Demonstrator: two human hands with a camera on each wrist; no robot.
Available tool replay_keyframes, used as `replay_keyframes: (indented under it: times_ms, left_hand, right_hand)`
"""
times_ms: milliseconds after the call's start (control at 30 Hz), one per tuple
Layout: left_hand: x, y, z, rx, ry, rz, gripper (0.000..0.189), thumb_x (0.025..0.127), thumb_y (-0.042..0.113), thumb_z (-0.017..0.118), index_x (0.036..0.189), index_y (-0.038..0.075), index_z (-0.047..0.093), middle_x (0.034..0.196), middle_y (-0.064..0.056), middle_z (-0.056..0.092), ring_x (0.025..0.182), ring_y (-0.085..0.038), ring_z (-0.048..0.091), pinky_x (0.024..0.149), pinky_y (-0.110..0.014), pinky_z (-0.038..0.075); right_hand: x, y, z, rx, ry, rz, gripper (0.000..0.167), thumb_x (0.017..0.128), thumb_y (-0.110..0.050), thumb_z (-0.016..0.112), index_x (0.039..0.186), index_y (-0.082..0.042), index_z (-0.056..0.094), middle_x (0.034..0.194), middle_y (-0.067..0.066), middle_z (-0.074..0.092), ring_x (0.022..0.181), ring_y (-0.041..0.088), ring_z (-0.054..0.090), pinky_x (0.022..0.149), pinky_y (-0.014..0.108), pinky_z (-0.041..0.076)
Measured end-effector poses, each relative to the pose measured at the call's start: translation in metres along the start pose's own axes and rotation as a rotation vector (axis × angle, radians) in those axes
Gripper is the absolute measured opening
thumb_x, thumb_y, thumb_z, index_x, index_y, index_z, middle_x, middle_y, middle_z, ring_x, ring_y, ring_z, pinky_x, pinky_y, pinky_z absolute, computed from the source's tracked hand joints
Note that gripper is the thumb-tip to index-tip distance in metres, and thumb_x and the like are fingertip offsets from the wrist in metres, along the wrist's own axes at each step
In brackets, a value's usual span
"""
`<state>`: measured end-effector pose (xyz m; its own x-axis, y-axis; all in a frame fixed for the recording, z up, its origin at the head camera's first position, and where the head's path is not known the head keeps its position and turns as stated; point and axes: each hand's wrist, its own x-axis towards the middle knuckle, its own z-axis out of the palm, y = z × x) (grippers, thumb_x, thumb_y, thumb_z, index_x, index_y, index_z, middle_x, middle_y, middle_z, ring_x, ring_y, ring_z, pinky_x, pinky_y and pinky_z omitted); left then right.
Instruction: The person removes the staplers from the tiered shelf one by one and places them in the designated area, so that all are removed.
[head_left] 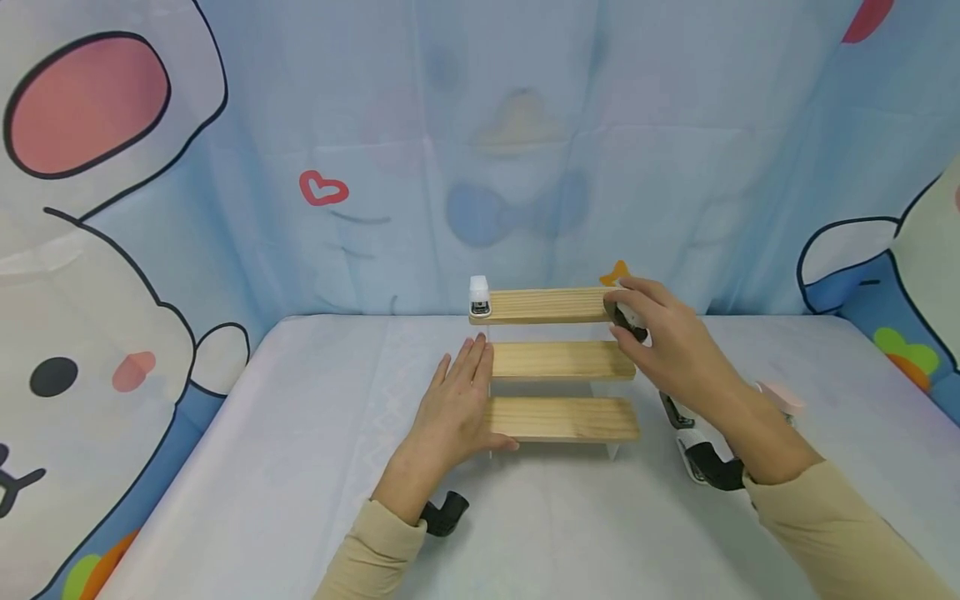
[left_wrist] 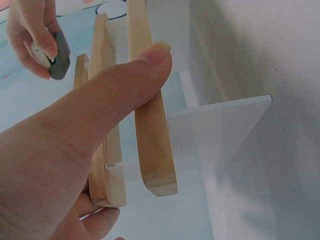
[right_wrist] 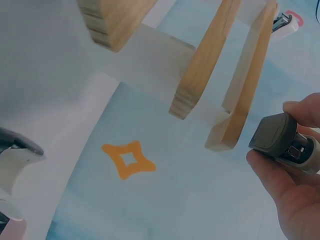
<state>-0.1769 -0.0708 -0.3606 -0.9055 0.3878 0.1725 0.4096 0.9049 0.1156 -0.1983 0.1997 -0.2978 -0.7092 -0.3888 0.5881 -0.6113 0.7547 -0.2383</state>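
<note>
Your right grip (head_left: 675, 346) pinches the dark stapler (right_wrist: 274, 135) between thumb and fingers, close to the top shelf's (head_left: 551, 306) right end; the right wrist view shows a narrow gap between them. Your left grip (head_left: 453, 408) lies against the rack's (left_wrist: 215, 130) left side, fingers straight, thumb reaching over the bottom shelf (head_left: 562, 418).

The step in hand seems to be setting the stapler down on that top shelf. Bring it in level from the right grip's side, clear the shelf's end, then lower it until its whole base bears on the wood. The shelf looks narrow, so line the base up with the boards' depth, as the white stapler (head_left: 480, 296) sits beyond your left fingertips.

Steady the rack lightly with the left grip; a hard push there could slide it on the counter (head_left: 285, 450). Let go only once the stapler stands by itself, opening thumb and fingers evenly. Watch your right forearm too: more staplers (head_left: 677, 412) lie just below it.
</note>
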Motion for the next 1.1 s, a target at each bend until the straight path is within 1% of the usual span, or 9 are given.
replay_keyframes:
  times_ms: [167, 333, 400, 500, 567, 700, 767, 1000, 1100]
  left_hand:
    - [0.000, 0.000, -0.001, 0.002, 0.005, 0.003, 0.132, 0.062, 0.062, 0.086, 0.157, 0.000, 0.019, 0.167, -0.013, 0.016, 0.155, -0.026, 0.017, 0.125, -0.047, 0.021]
    - [-0.001, -0.001, -0.001, -0.007, -0.006, 0.000, 0.132, 0.062, 0.061, 0.087, 0.157, 0.000, 0.018, 0.167, -0.012, 0.015, 0.155, -0.025, 0.015, 0.125, -0.047, 0.020]
    - [-0.001, -0.001, 0.000, -0.010, -0.005, 0.000, 0.132, 0.062, 0.061, 0.087, 0.157, 0.000, 0.019, 0.167, -0.012, 0.015, 0.155, -0.025, 0.015, 0.125, -0.047, 0.020]
    - [-0.001, -0.001, 0.000, -0.008, 0.000, 0.003, 0.132, 0.061, 0.061, 0.087, 0.157, 0.000, 0.019, 0.167, -0.012, 0.015, 0.155, -0.025, 0.015, 0.125, -0.047, 0.020]
    - [0.000, -0.001, 0.001, -0.005, 0.007, 0.006, 0.132, 0.061, 0.061, 0.087, 0.157, -0.001, 0.020, 0.167, -0.013, 0.016, 0.155, -0.025, 0.016, 0.125, -0.047, 0.021]
    - [0.000, -0.001, 0.001, -0.005, 0.015, 0.011, 0.132, 0.061, 0.061, 0.087, 0.157, -0.001, 0.020, 0.166, -0.013, 0.017, 0.155, -0.026, 0.017, 0.125, -0.047, 0.021]
    - [0.000, -0.001, 0.001, -0.006, 0.014, 0.013, 0.132, 0.061, 0.061, 0.087, 0.157, -0.001, 0.020, 0.166, -0.013, 0.017, 0.155, -0.026, 0.017, 0.125, -0.048, 0.021]
    - [-0.001, -0.001, 0.000, -0.015, 0.003, 0.007, 0.132, 0.062, 0.061, 0.087, 0.157, 0.000, 0.019, 0.167, -0.013, 0.015, 0.155, -0.026, 0.015, 0.125, -0.047, 0.020]
    - [-0.001, -0.001, 0.000, -0.017, 0.000, 0.003, 0.132, 0.062, 0.061, 0.087, 0.157, 0.000, 0.019, 0.167, -0.012, 0.015, 0.155, -0.026, 0.015, 0.125, -0.047, 0.019]
  right_hand:
    - [-0.009, 0.004, -0.003, -0.014, 0.019, 0.004, 0.039, 0.084, 0.004, 0.073, 0.122, 0.002, 0.063, 0.136, 0.027, 0.053, 0.119, 0.046, 0.056, 0.080, 0.056, 0.054]
    - [-0.021, 0.009, -0.004, -0.039, 0.055, 0.009, 0.043, 0.081, 0.005, 0.075, 0.123, 0.001, 0.063, 0.134, 0.027, 0.054, 0.101, 0.044, 0.065, 0.067, 0.051, 0.055]
    - [-0.026, 0.011, -0.004, -0.048, 0.069, 0.014, 0.044, 0.080, 0.005, 0.076, 0.122, 0.001, 0.063, 0.133, 0.027, 0.055, 0.098, 0.044, 0.066, 0.066, 0.051, 0.055]
    - [-0.032, 0.013, -0.005, -0.052, 0.073, 0.020, 0.045, 0.078, 0.006, 0.077, 0.121, 0.001, 0.064, 0.133, 0.028, 0.055, 0.104, 0.045, 0.063, 0.070, 0.053, 0.055]
    - [-0.037, 0.014, -0.007, -0.053, 0.061, 0.034, 0.044, 0.078, 0.006, 0.077, 0.120, 0.002, 0.064, 0.133, 0.028, 0.055, 0.111, 0.046, 0.059, 0.076, 0.057, 0.054]
    - [-0.048, 0.015, -0.012, -0.070, 0.027, 0.081, 0.044, 0.079, 0.004, 0.077, 0.121, 0.001, 0.063, 0.135, 0.027, 0.055, 0.117, 0.046, 0.056, 0.083, 0.060, 0.053]
    - [-0.053, 0.016, -0.014, -0.081, 0.021, 0.085, 0.044, 0.079, 0.003, 0.078, 0.121, 0.001, 0.064, 0.135, 0.027, 0.055, 0.117, 0.046, 0.056, 0.082, 0.060, 0.053]
    - [-0.070, 0.022, -0.023, -0.123, 0.008, 0.080, 0.048, 0.075, 0.003, 0.079, 0.120, 0.001, 0.063, 0.133, 0.026, 0.055, 0.104, 0.043, 0.062, 0.062, 0.050, 0.057]
    - [-0.078, 0.025, -0.025, -0.132, -0.002, 0.109, 0.047, 0.076, 0.003, 0.079, 0.120, 0.001, 0.063, 0.134, 0.026, 0.054, 0.105, 0.044, 0.061, 0.068, 0.055, 0.057]
